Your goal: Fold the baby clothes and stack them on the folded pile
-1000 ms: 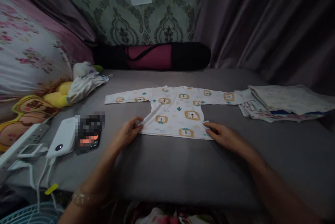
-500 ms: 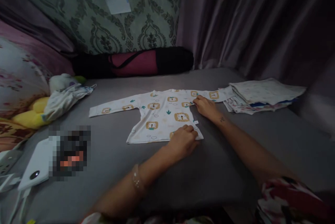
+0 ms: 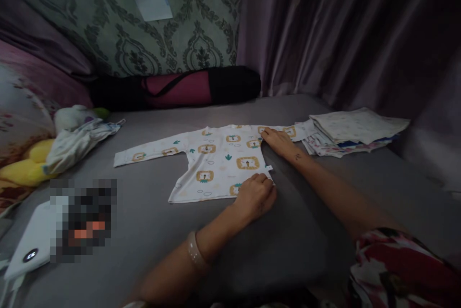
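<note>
A small white long-sleeved shirt [image 3: 216,164] with tan lion faces and green leaves lies spread on the grey bed sheet, both sleeves stretched out sideways. My left hand [image 3: 256,193] is closed on the shirt's near right hem corner, its fingertips curled over the cloth and hidden from me. At the right underarm, where sleeve meets body, my right hand [image 3: 279,142] has its fingers over the sleeve, closed on the fabric. Between the two hands a small white tag [image 3: 269,168] sticks out of the side seam. The right cuff reaches a stack of folded clothes [image 3: 356,128].
Against the wall lies a long black and maroon bag [image 3: 180,89]. To the left are plush toys [image 3: 32,166], a crumpled white cloth [image 3: 81,142] and a white device with a cable [image 3: 34,238], beside a blurred-out patch. Curtains [image 3: 288,24] hang behind the stack.
The whole view has shifted slightly. My right hand has moved a little farther up onto the sleeve. My left hand stays at the hem corner, and the shirt remains spread.
</note>
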Action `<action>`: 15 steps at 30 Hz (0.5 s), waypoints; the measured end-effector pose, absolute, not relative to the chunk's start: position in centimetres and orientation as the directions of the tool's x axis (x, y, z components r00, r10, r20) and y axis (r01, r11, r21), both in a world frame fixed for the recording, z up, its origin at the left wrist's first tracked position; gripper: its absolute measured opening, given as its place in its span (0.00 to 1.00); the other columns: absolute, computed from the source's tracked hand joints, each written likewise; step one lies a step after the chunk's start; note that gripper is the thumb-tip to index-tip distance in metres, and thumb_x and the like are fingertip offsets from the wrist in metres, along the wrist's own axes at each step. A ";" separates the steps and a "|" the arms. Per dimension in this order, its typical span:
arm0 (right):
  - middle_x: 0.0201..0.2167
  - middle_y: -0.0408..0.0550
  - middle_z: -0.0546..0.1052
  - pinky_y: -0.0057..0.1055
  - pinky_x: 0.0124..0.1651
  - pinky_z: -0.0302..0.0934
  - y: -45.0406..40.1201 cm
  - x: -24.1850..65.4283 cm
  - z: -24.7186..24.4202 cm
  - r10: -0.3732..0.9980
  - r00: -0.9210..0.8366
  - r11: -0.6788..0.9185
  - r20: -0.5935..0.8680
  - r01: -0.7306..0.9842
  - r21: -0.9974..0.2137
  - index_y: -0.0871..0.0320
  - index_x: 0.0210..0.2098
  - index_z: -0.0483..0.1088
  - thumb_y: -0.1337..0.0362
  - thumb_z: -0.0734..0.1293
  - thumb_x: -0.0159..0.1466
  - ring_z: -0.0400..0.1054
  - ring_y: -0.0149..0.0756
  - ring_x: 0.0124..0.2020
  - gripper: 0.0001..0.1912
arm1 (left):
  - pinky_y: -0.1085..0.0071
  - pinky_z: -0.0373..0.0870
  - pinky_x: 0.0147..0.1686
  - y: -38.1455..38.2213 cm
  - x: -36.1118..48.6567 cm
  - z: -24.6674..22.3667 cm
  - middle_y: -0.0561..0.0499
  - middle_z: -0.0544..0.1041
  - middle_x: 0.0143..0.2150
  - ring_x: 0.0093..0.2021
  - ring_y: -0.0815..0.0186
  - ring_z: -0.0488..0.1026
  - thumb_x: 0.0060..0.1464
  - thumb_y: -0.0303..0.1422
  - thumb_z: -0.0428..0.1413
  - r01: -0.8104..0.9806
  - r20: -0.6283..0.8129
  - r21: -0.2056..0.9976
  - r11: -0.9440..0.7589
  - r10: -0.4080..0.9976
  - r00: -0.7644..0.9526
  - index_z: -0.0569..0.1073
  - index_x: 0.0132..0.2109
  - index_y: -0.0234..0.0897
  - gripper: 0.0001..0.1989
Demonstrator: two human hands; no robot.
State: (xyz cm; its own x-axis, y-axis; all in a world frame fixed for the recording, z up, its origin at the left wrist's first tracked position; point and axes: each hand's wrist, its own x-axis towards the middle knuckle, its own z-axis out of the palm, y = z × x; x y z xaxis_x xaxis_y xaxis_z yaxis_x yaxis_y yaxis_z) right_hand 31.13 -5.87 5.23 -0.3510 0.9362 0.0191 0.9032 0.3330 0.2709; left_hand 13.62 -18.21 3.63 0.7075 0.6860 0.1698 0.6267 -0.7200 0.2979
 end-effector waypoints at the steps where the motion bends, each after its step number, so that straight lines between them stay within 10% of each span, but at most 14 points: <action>1: 0.52 0.58 0.70 0.34 0.45 0.60 -5.7 31.3 5.0 0.932 -0.362 0.346 0.013 0.900 0.264 0.62 0.50 0.66 0.74 0.52 0.68 0.67 0.44 0.49 0.16 | 0.68 0.70 0.44 -18.2 13.6 3.4 0.46 0.76 0.39 0.42 0.63 0.73 0.65 0.33 0.44 0.616 0.188 0.325 -0.718 0.687 0.702 0.74 0.39 0.34 0.15; 11: 0.48 0.61 0.74 0.39 0.55 0.56 -5.6 28.8 5.8 0.973 -0.219 0.210 0.073 0.971 0.115 0.62 0.47 0.72 0.73 0.54 0.66 0.65 0.47 0.53 0.18 | 0.63 0.70 0.40 -18.8 14.1 2.1 0.43 0.74 0.37 0.40 0.60 0.71 0.65 0.33 0.44 0.570 0.273 0.216 -0.792 0.610 0.744 0.74 0.37 0.34 0.15; 15: 0.63 0.60 0.64 0.37 0.64 0.48 -5.2 24.3 4.4 0.953 -0.296 0.302 0.070 0.948 -0.100 0.66 0.62 0.60 0.64 0.53 0.69 0.55 0.44 0.64 0.24 | 0.62 0.70 0.40 -19.1 14.5 1.5 0.43 0.74 0.37 0.42 0.59 0.70 0.64 0.31 0.46 0.558 0.257 0.145 -0.817 0.575 0.777 0.74 0.39 0.34 0.12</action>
State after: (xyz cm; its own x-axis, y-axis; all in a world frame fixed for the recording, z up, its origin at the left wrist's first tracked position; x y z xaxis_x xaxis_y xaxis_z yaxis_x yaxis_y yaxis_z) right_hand 24.26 -5.23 4.36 -0.2957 0.9527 0.0705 0.9482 0.3017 -0.0997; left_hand 14.53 -19.12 1.54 0.7766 0.5753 0.2568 0.5577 -0.8174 0.1446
